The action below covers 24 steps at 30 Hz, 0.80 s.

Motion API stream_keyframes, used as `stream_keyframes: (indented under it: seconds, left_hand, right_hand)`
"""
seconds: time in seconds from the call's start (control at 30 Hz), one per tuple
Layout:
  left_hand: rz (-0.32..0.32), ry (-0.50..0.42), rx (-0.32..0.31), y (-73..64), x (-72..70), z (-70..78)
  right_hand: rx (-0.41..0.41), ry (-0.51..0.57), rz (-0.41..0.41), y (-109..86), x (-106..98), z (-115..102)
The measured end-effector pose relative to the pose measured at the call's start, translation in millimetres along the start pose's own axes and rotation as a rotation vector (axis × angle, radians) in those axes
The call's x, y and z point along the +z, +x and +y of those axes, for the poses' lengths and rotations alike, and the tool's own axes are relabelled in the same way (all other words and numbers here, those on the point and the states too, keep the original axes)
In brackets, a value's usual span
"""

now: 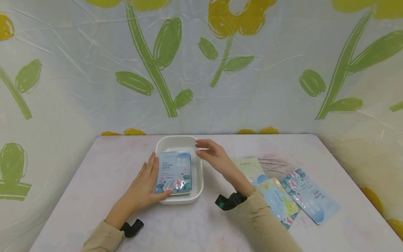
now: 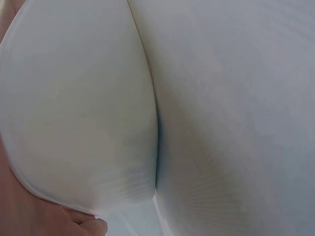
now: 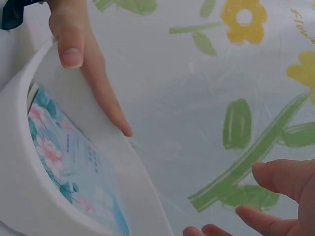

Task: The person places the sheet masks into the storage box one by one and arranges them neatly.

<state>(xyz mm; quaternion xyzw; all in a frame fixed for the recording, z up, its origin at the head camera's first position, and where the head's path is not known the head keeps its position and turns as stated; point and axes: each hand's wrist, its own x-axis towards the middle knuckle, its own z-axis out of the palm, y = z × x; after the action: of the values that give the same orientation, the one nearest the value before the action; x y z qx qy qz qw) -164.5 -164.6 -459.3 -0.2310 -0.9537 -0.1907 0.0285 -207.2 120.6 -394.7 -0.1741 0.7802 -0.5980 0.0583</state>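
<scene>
A white plastic tray (image 1: 196, 182) stands on the table, holding a small stack of blue sachets (image 1: 174, 173) printed with pink lotus flowers and white lettering. Along its left rim lies my left hand (image 1: 141, 185), fingers straight and thumb stretched over the near edge onto the sachets' lower border. The right wrist view shows that thumb (image 3: 72, 55) inside the tray wall. Fingers apart and slightly bent, my right hand (image 1: 217, 157) hovers at the tray's far right rim with nothing between thumb and fingers. The left wrist view is mostly filled by the tray's outer wall (image 2: 78, 108).
To the right, several loose sachets overlap on the table: a pale green one (image 1: 248, 166), a blue and yellow one (image 1: 278, 197) and a blue floral one (image 1: 310, 196). Behind the table (image 1: 126, 150) hangs a flower-printed cloth (image 1: 267, 101). My right forearm passes beside the loose sachets.
</scene>
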Motion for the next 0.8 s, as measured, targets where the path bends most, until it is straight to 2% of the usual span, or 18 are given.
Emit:
stream_keyframes:
  seconds: [0.2, 0.4, 0.57, 0.8]
  left_hand:
    - [0.005, 0.010, 0.007, -0.1, 0.1, -0.4]
    - [0.001, 0.001, 0.005, 0.4, 1.1, -1.2]
    - [0.005, 0.006, 0.009, 0.6, 1.6, -2.1]
    - [0.004, -0.005, 0.009, 0.4, 1.2, -1.7]
  right_hand:
    - [-0.050, 0.043, 0.028, -15.2, -37.6, 0.4]
    - [-0.135, 0.067, 0.067, -34.0, -75.1, 5.7]
    - [-0.163, 0.012, 0.076, -51.6, -104.7, 11.6]
    - [-0.137, -0.076, 0.047, -78.1, -140.7, 24.5]
